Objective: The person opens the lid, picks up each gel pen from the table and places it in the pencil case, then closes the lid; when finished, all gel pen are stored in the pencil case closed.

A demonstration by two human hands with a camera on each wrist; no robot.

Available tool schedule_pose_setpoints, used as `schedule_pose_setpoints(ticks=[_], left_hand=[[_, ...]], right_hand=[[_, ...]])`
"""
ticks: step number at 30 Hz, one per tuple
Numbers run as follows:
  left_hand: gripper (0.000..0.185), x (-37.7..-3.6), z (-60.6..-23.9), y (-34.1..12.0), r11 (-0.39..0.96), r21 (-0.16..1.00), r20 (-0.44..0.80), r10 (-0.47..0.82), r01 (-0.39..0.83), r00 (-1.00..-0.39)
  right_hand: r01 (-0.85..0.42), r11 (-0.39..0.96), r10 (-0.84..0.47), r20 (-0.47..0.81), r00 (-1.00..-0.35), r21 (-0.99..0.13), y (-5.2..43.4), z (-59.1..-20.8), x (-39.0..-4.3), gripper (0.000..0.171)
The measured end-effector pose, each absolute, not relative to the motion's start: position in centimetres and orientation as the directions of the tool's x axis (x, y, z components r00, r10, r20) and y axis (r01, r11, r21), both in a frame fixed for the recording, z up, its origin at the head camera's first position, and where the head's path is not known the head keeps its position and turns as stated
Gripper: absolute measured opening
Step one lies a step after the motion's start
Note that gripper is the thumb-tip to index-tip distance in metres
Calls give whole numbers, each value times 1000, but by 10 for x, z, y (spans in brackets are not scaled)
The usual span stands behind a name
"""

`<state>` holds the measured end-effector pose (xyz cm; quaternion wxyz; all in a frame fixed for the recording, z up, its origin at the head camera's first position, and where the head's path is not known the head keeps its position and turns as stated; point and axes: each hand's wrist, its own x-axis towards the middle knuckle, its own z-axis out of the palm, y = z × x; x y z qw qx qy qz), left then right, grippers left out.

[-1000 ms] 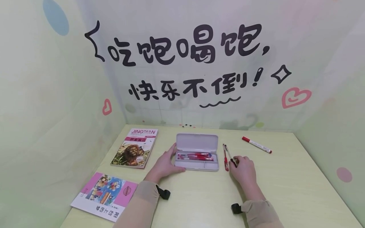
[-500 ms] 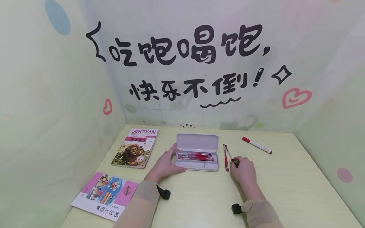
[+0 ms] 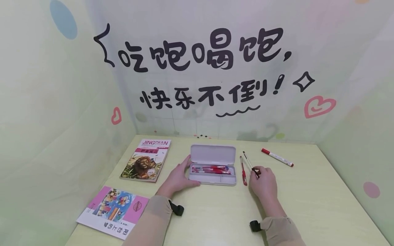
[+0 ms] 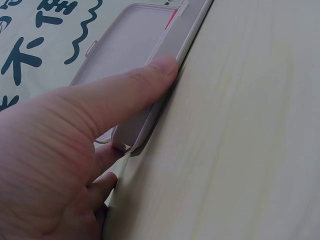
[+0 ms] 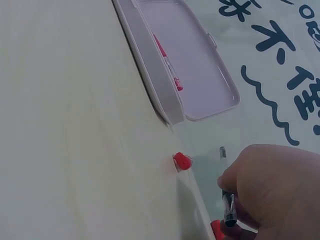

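Observation:
A pale lilac pencil case point(image 3: 212, 154) lies with its lid raised, and several red pens point(image 3: 212, 169) rest in its back compartment. My left hand point(image 3: 178, 179) holds its left end, the thumb point(image 4: 150, 75) along the front wall and fingers round the side. To the right of the case, my right hand point(image 3: 265, 184) pinches a clear pen with a black grip point(image 3: 247, 160). That black pen point(image 5: 229, 207) is tilted and clear of the table in the right wrist view. Beside it, a red pen point(image 3: 243, 174) lies on the table.
A red and white marker point(image 3: 277, 157) lies farther right on the table point(image 3: 307, 201). On the left are a book with a lion cover point(image 3: 144, 160) and a pink and white booklet point(image 3: 114, 210). Printed fabric walls point(image 3: 184, 130) close off the back and sides.
My right hand has lifted the black pen off the table, and its far end has risen away from the red pen. The left hand and pencil case have stayed in place.

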<state>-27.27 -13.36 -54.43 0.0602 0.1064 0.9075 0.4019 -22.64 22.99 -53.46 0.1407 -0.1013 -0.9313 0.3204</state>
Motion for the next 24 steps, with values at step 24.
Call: schedule_pose_setpoints(ticks=[24], left_hand=[[143, -272, -543, -132, 660, 737, -21, 238, 146, -971]], right_hand=[[-231, 801, -36, 340, -940, -553, 158, -523, -251, 22]])
